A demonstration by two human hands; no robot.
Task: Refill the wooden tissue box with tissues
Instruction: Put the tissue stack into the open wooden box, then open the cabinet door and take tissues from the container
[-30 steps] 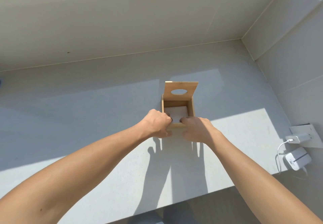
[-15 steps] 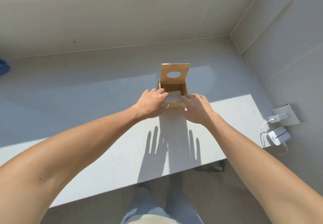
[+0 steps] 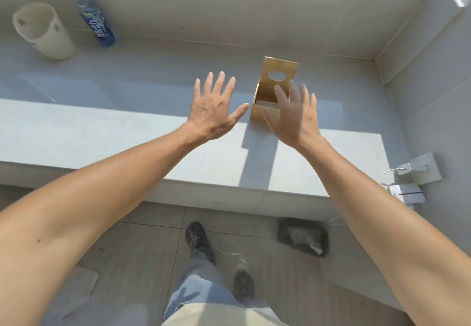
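The wooden tissue box (image 3: 260, 111) stands on the grey counter (image 3: 127, 134), its lid with a round hole (image 3: 279, 73) tilted up and open. A strip of white tissues (image 3: 265, 104) shows inside. My left hand (image 3: 212, 110) hovers spread and empty to the left of the box. My right hand (image 3: 295, 114) is raised in front of the box, fingers apart, holding nothing and hiding the box's right part.
A white cylindrical container (image 3: 42, 31) and a blue plastic bottle (image 3: 93, 16) stand at the counter's back left. A wall socket with a white charger (image 3: 418, 169) and an adapter (image 3: 407, 193) sit on the right wall. Below are my legs, shoes and a dark bundle (image 3: 302, 236) on the floor.
Both hands have let go of the box and lifted away with fingers spread. My view has pulled back, so the counter edge, floor and left-hand objects now show.
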